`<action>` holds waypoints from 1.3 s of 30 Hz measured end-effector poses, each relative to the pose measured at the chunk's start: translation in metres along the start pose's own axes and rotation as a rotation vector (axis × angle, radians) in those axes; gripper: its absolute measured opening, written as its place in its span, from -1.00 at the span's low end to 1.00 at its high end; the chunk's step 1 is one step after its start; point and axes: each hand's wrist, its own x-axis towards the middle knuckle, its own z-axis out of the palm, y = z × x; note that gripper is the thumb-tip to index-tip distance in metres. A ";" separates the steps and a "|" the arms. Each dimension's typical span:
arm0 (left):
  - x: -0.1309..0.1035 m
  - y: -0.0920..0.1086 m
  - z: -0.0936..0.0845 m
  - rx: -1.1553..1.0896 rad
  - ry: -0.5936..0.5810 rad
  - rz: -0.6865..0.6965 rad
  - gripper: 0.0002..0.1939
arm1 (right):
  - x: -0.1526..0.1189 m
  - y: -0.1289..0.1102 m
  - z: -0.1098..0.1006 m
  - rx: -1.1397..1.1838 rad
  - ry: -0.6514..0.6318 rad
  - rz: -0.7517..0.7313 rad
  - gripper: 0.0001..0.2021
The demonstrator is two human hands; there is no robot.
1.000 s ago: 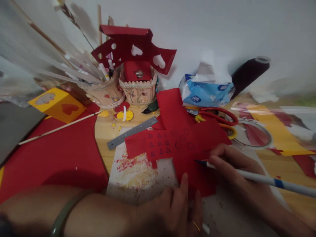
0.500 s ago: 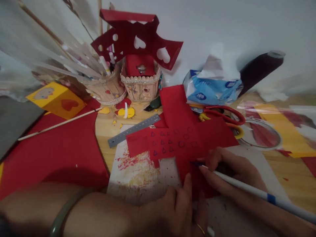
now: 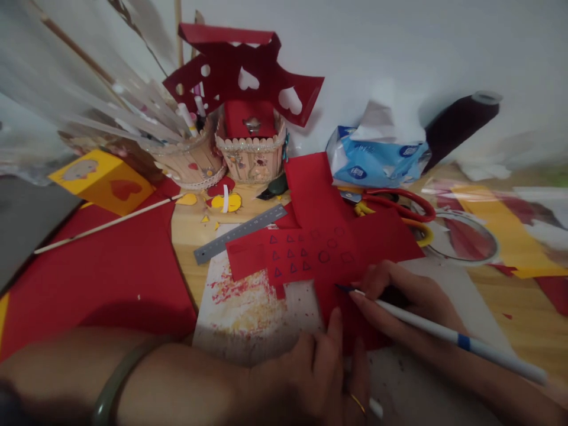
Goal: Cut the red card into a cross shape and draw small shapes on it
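My right hand pinches a white marker with a blue band; its dark tip meets the lower flap of a cross-shaped piece of red paper. Small triangles, circles and squares are drawn on the paper's middle panel. With fingers stretched out, my left hand lies over the left edge of that lower flap, a gold ring on one finger. A small white tip pokes out beside the ringed finger; whether the hand grips it I cannot tell.
A grey ruler lies behind the paper, and red-handled scissors lie to the right. Farther back are a blue tissue pack, a decorated basket and a yellow box. A large red sheet covers the left.
The marker's tip has shifted slightly left on the lower flap, along with my right hand. The whole view has also moved a little; my left hand stays on the paper.
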 end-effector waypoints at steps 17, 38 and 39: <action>-0.001 0.005 0.001 0.115 0.060 -0.085 -0.84 | 0.003 -0.004 0.001 0.017 0.038 0.005 -0.73; 0.005 -0.002 0.006 0.059 0.096 -0.083 -0.94 | 0.011 -0.004 -0.009 -0.124 -0.056 -0.159 -0.73; 0.005 -0.003 0.006 0.061 0.104 -0.084 -0.96 | 0.011 -0.004 -0.008 -0.120 -0.053 -0.160 -0.74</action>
